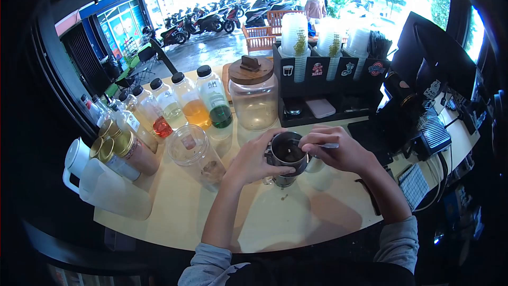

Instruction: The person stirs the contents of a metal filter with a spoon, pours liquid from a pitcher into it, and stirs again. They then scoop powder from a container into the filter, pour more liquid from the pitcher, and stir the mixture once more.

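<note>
My left hand (257, 158) is wrapped around the side of a dark metal cup (289, 151), thumb across its near side. The cup sits above a clear glass mug (284, 181), whose lower part shows beneath it. Over the cup's right rim, my right hand (329, 147) pinches what looks like a small spoon (331, 145); its pale handle end sticks out to the right and its other end is hidden. Dark contents show inside the cup. Left of my left hand stands a clear jar (197, 156) with brown matter low inside.
Bottles of coloured liquid (193, 107), a wood-lidded glass jar (256, 98) and a black cup rack (330, 90) line the back. A white jug (111, 188) and gold-lidded containers (124, 151) stand left. A checked cloth (415, 184) and a black machine (394, 108) are right.
</note>
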The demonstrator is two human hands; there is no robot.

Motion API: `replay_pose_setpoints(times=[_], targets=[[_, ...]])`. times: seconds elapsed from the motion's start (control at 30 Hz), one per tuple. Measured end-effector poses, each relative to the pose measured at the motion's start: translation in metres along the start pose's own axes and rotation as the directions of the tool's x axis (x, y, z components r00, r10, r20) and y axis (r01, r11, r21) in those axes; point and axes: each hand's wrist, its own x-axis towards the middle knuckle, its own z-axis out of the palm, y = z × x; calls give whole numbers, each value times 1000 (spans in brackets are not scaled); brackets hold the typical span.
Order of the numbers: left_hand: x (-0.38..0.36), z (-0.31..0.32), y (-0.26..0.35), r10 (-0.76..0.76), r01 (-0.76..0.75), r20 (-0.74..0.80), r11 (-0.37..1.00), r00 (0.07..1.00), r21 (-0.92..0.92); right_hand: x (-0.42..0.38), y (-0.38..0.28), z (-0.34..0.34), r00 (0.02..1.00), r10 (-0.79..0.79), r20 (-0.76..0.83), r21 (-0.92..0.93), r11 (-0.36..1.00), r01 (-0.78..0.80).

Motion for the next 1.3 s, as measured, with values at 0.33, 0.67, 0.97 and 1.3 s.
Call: replay_pose_setpoints(times=[0.33,0.67,0.97,1.3], targets=[[0,-1,1,20,-20,-5,1000,1000,1,5,-9,-6,998,-39,43,-61,997,41],[0,-1,1,48,-48,-27,999,998,0,4,-11,6,986,-143,81,-236,959,158],[0,-2,-1,75,-75,-30,997,997,28,4,-6,11,995,-98,-2,-38,994,98],[0,-2,0,15,-15,-12,1000,1000,11,3,-5,9,999,-36,-8,17,999,36]])
